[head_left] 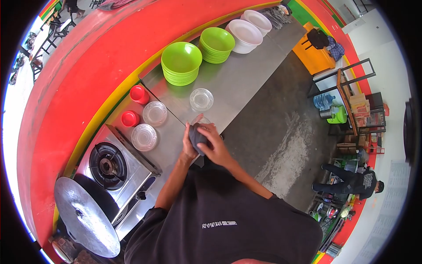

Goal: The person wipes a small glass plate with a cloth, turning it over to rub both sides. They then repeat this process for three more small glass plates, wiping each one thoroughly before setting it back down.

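Two hands hold a dark cloth and a clear dish above a metal table, w/ stacks of bowls and plates beyond.

The left hand [189, 145] is curled around the near side of a bunched dark cloth [198, 139]; the right hand [213, 143] lies over the cloth from the other side, fingers bent onto it. A clear dish [201, 120] shows at the far edge of the cloth, btwn the hands, partly hidden. Both hands are in front of the wearer's black shirt [228, 211].

Just beyond them, a single-looking clear bowl [201, 100] sits on the metal table [246, 79]. To its left are two more pcs. of clear glassware, an upper one [154, 113] and a lower one [144, 137], near two red containers, one farther off [139, 94] and one closer [130, 118].

Farther back, along the red wall [88, 75], L to R: a tall green bowl stack [181, 64], a second green stack [216, 45], two stacks of white plates [245, 35], then a pile of cutlery [276, 18], too small to tell apart.

On the L side, a gas stove [132, 169] has one black burner; a big round metal pan [88, 220] is tilted next to it.

Off to the R, across the gray floor [281, 105], are an orange cabinet [312, 57], a blue water jug [323, 101], a green bucket [337, 115] and another person [356, 182] in dark clothes + cap.
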`<state>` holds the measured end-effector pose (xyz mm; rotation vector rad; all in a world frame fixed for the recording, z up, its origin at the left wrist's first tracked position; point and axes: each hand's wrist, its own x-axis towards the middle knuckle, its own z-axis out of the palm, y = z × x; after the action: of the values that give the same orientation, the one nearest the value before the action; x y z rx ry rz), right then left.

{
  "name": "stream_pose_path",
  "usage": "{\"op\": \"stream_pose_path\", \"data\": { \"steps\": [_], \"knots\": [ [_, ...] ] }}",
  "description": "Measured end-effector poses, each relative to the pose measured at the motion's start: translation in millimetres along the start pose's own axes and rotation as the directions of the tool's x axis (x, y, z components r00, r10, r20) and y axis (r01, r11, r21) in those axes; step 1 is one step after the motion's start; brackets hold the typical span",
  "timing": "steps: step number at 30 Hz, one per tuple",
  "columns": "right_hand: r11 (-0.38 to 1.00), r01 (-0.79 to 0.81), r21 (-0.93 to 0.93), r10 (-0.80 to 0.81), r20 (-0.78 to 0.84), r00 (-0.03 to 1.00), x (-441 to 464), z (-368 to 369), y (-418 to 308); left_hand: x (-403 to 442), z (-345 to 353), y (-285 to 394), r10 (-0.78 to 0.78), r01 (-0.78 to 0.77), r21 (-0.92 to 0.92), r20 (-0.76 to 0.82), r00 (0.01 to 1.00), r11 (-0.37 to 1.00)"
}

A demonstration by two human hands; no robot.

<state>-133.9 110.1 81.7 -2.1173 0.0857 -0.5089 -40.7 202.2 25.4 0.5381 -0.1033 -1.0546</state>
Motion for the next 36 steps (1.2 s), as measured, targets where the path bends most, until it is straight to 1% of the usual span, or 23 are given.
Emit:
{"op": "stream_pose_path", "data": {
  "steps": [1,3,4,5,7,8,9,12,13,15,16,18,19,21,23,26,27,29,31,32,34,35,36],
  "knots": [
    [1.000,-0.018,-0.003,0.018,-0.045,0.999,0.3,5.7,-1.0,-3.6,12.6,-0.4,-0.011,0.016,-0.193,0.029,1.000,0.981],
    [0.999,-0.050,-0.003,0.049,-0.130,0.990,1.1,15.6,-1.6,-3.8,10.7,-5.4,0.030,-0.013,-0.211,0.077,0.997,0.977],
    [0.997,-0.062,-0.043,0.054,-0.160,0.986,3.7,16.4,-0.5,-3.6,7.1,-8.8,0.050,-0.028,-0.220,0.098,0.994,0.975],
    [0.993,-0.079,-0.082,0.062,-0.192,0.979,6.9,16.4,1.7,-3.4,-2.3,-14.5,0.049,-0.034,-0.226,0.060,0.997,0.973],
    [0.984,-0.105,-0.145,0.063,-0.267,0.962,9.9,18.9,5.1,-12.2,4.9,-12.4,0.052,-0.053,-0.211,-0.009,0.999,0.976],
    [0.977,-0.129,-0.171,0.078,-0.278,0.957,10.8,19.2,6.4,-14.7,7.9,-10.9,0.057,-0.064,-0.202,-0.042,0.998,0.977],
    [0.969,-0.154,-0.195,0.093,-0.290,0.952,11.1,19.5,7.0,-17.5,9.8,-9.0,0.023,-0.050,-0.242,-0.111,0.994,0.969],
    [0.937,-0.209,-0.280,0.114,-0.321,0.940,8.5,18.4,7.0,-21.7,19.7,-1.3,0.140,-0.142,-0.139,-0.028,0.990,0.980],
    [0.924,-0.224,-0.311,0.117,-0.328,0.937,6.9,17.3,6.3,-22.5,20.6,1.9,0.161,-0.161,-0.071,0.004,0.987,0.984],
    [0.922,-0.296,-0.251,0.211,-0.316,0.925,2.0,15.0,-1.2,-23.8,19.0,8.8,0.201,-0.206,0.061,0.068,0.977,0.977],
    [0.918,-0.329,-0.221,0.255,-0.305,0.918,0.6,13.3,-6.3,-23.9,19.3,11.3,0.210,-0.216,0.073,0.082,0.974,0.974],
    [0.936,-0.325,-0.135,0.291,-0.221,0.931,-4.0,8.1,-14.7,-24.9,20.1,15.2,0.227,-0.237,0.098,0.109,0.968,0.967],
    [0.941,-0.327,-0.092,0.307,-0.179,0.935,-6.5,6.6,-18.6,-24.7,21.1,17.0,0.220,-0.229,0.119,0.086,0.972,0.966],
    [0.954,-0.300,-0.011,0.296,-0.131,0.946,-9.6,8.6,-24.3,-23.6,23.3,19.7,0.203,-0.208,0.161,0.045,0.978,0.965],
    [0.960,-0.267,0.089,0.275,-0.095,0.957,-10.5,10.6,-29.4,-23.5,24.5,18.3,0.157,-0.164,0.088,0.075,0.985,0.983],
    [0.971,-0.197,0.137,0.219,-0.171,0.961,-4.0,19.1,-34.9,-25.8,26.2,14.9,0.073,-0.066,-0.060,0.127,0.989,0.996],
    [0.981,-0.170,0.090,0.184,-0.183,0.966,0.8,18.7,-36.3,-25.2,26.8,14.2,0.047,-0.030,-0.114,0.150,0.988,0.993],
    [0.993,-0.117,-0.003,0.114,-0.204,0.972,10.6,17.4,-37.7,-23.2,20.7,7.1,0.059,-0.048,-0.099,0.113,0.992,0.994],
    [0.994,-0.095,-0.051,0.076,-0.301,0.951,19.4,18.5,-35.2,-25.3,20.6,4.9,0.084,-0.082,-0.060,0.047,0.995,0.995],
    [0.994,-0.083,-0.075,0.052,-0.345,0.937,24.1,18.8,-34.1,-27.6,19.3,5.1,0.060,-0.058,-0.063,0.015,0.998,0.996],
    [0.983,-0.096,-0.158,0.027,-0.389,0.921,28.8,18.1,-29.7,-33.5,17.2,8.1,0.017,-0.021,-0.073,-0.052,0.998,0.997],
    [0.975,-0.097,-0.199,0.008,-0.407,0.913,30.0,16.2,-27.6,-37.2,16.7,9.2,0.012,-0.016,-0.046,-0.081,0.997,0.999],
    [0.966,-0.100,-0.239,-0.012,-0.425,0.905,30.5,14.8,-25.0,-38.2,21.6,12.7,0.051,-0.052,-0.005,-0.090,0.995,0.999]
  ]
}}
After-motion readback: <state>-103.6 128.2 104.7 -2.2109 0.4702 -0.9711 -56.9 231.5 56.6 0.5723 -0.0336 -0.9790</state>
